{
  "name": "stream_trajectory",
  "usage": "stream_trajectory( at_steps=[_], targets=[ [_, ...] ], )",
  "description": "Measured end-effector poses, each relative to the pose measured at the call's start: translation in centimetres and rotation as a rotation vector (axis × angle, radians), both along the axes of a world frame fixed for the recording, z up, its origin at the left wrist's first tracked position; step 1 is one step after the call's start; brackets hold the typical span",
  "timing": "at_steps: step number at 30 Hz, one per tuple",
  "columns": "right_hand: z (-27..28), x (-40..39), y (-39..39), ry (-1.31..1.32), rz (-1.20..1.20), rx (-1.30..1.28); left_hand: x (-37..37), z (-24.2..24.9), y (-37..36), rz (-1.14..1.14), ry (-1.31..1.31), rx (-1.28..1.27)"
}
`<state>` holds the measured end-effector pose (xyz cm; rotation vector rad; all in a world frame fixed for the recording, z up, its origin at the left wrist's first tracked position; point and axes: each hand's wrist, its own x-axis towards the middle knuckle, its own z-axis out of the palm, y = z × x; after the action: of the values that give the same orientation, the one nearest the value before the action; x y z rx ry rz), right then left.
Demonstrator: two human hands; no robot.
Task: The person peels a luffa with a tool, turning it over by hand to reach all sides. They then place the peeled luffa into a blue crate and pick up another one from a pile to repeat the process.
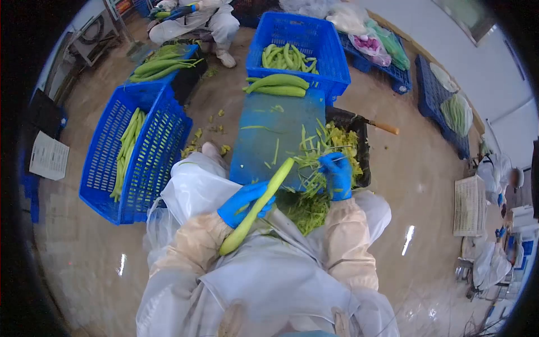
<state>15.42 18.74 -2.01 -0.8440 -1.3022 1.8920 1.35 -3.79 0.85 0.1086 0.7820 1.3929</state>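
Note:
My left hand (242,206), in a blue glove, is wrapped round a long pale-green luffa (258,211) that slants up and to the right over my apron. To its right, my blue-gloved right hand (336,173) is closed beside the luffa's upper end, apart from it. Something thin and greyish shows at its fingers, too small to name. Green peel strips (310,210) hang and pile beneath that hand. A blue board (261,121) in front of me bears loose peel and, at its far end, unpeeled luffas (278,85).
A blue crate (303,28) beyond the board holds several luffas; another blue crate (101,163) stands at left. Right of the board is a black tray (364,163) of scraps, with a wooden handle (384,128) jutting out. A person (196,22) sits at far left.

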Motion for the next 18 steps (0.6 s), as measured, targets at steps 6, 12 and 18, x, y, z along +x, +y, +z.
stream_trajectory(
  at_steps=[6,12,18],
  targets=[
    [4.5,-1.4,-4.0,0.070,0.124,0.154,-1.3,2.4,0.6,-0.019,0.671,0.004],
    [4.6,-2.1,-2.5,0.026,-0.002,0.217,-1.4,2.7,-0.2,-0.017,0.919,-0.021],
    [5.8,-3.2,-7.7,0.049,0.243,0.242,-1.9,1.7,-0.2,0.256,1.558,0.228]
  ],
)
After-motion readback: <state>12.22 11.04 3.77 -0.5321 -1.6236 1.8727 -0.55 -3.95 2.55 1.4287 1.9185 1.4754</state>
